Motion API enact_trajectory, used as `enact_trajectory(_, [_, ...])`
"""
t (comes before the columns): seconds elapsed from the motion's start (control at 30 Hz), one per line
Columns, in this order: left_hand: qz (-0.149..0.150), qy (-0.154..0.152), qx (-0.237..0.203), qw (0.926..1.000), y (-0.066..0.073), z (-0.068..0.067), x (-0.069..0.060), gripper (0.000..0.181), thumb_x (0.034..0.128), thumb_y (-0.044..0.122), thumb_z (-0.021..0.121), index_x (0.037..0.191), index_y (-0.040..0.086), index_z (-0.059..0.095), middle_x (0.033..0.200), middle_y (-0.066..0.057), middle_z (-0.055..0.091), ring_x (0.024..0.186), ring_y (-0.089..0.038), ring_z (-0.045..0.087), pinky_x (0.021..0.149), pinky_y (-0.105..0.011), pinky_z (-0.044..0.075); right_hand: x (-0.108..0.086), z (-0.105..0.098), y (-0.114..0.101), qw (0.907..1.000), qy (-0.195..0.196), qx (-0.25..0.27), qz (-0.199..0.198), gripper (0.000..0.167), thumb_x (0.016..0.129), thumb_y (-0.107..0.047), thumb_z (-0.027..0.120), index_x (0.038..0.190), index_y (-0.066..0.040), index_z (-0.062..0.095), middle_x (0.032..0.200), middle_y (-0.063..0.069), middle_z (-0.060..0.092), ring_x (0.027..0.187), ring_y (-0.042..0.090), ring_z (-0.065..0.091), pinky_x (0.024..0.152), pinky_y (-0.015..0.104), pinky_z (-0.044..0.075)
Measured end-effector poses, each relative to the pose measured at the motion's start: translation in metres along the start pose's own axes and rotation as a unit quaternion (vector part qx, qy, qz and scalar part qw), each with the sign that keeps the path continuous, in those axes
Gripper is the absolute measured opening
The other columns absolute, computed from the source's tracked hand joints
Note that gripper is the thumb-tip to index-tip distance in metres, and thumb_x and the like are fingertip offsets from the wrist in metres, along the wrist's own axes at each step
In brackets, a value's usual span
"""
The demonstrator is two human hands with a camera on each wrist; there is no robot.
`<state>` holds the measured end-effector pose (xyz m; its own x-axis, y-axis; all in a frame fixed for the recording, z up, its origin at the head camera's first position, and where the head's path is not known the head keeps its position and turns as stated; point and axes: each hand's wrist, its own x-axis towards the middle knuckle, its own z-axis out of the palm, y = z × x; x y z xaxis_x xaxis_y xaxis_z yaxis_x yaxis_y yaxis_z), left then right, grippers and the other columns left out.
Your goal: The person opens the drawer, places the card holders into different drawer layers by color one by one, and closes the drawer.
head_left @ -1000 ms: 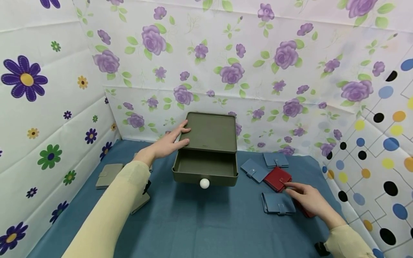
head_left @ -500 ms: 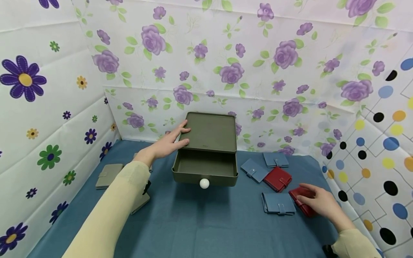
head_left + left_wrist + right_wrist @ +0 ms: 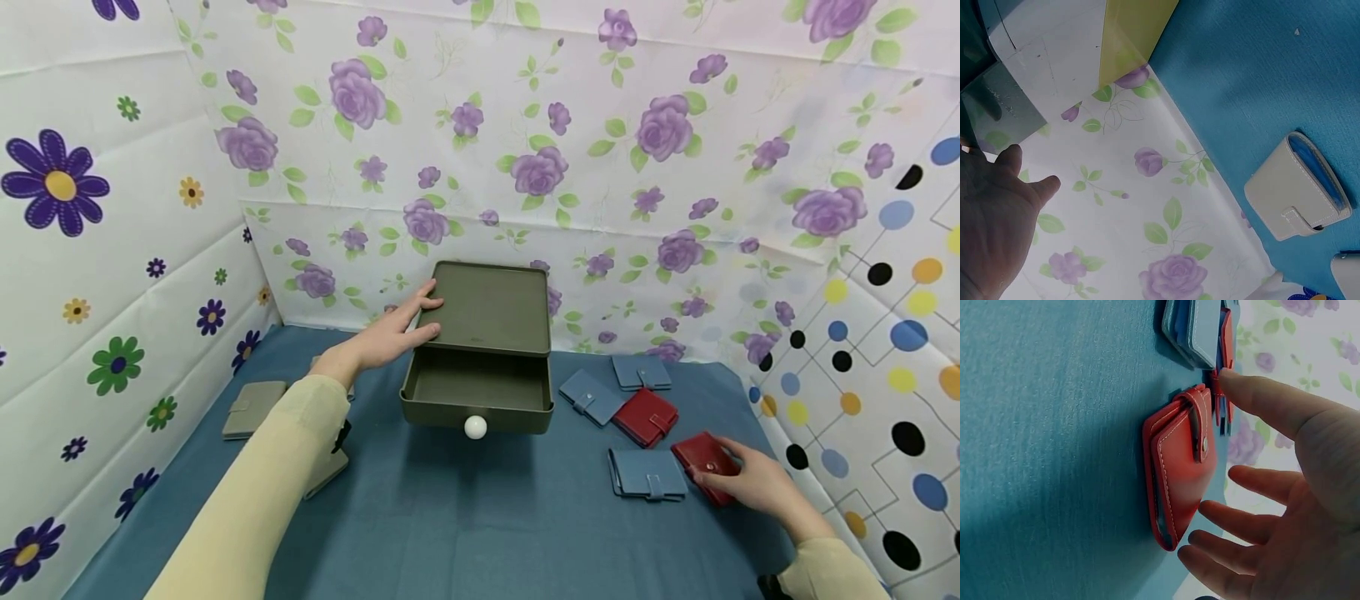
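Observation:
An olive box (image 3: 487, 308) stands mid-table with its drawer (image 3: 480, 387) pulled out, a white knob (image 3: 476, 427) on the front. The spread fingers of my left hand (image 3: 378, 336) rest at the box's left edge. Over on the right, my right hand (image 3: 761, 479) is at the nearer red wallet (image 3: 705, 467). The right wrist view shows this snap-strap red wallet (image 3: 1179, 459) beside the right hand's spread fingers (image 3: 1241, 522), which are not curled round it. Another red wallet (image 3: 647, 417) lies behind, with a blue wallet (image 3: 647, 475) close by.
Two more blue wallets (image 3: 591, 396) lie towards the back right. Beige wallets (image 3: 253, 408) lie on the left, some partly behind the left sleeve (image 3: 255, 483). The left wrist view shows one beige wallet (image 3: 1297, 190). Patterned cloth walls (image 3: 487, 167) enclose the table.
My right hand has moved from the farther red wallet to the nearer one, forward-right towards the table's near side. My left hand, the box and the drawer stay where they were.

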<state>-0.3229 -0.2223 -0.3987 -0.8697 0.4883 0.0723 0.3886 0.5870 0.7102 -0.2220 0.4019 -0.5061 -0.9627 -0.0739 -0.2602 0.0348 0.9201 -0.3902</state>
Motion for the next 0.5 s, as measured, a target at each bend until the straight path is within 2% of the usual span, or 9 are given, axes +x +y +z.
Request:
enact_trajectory(0.2, [0.006,0.005,0.000,1.0000,-0.002,0.000,-0.001,0.070,0.1149,0.048,0.047,0.174,0.023,0.019,0.179,0.004,0.015,0.165,-0.025,-0.002,0.125,-0.064,-0.013,0.002,0.003,0.002,1.0000,-0.002,-0.003,-0.007,0.106,0.091,-0.058,0.082,0.153,0.017,0.041,0.128,0.042,0.060,0.105,0.044,0.064,0.080,0.055,0.058])
enact_trajectory(0.4, [0.003,0.006,-0.001,1.0000,-0.002,0.001,-0.002,0.070,0.1153,0.047,0.047,0.174,0.023,0.016,0.179,0.004,0.015,0.165,-0.025,-0.003,0.125,-0.064,-0.013,0.008,0.006,0.009,0.9997,-0.006,-0.009,-0.020,0.109,0.087,-0.054,0.086,0.152,0.020,0.040,0.122,0.037,0.064,0.100,0.038,0.063,0.079,0.053,0.056])
enact_trajectory(0.5, [-0.001,0.002,-0.008,1.0000,0.001,0.000,-0.003,0.068,0.1161,0.042,0.047,0.173,0.019,0.019,0.180,0.001,0.009,0.165,-0.027,-0.004,0.125,-0.064,-0.014,0.012,0.009,0.015,0.9994,-0.006,-0.022,-0.025,0.109,0.084,-0.052,0.089,0.149,0.021,0.042,0.119,0.036,0.065,0.099,0.038,0.063,0.080,0.055,0.056])
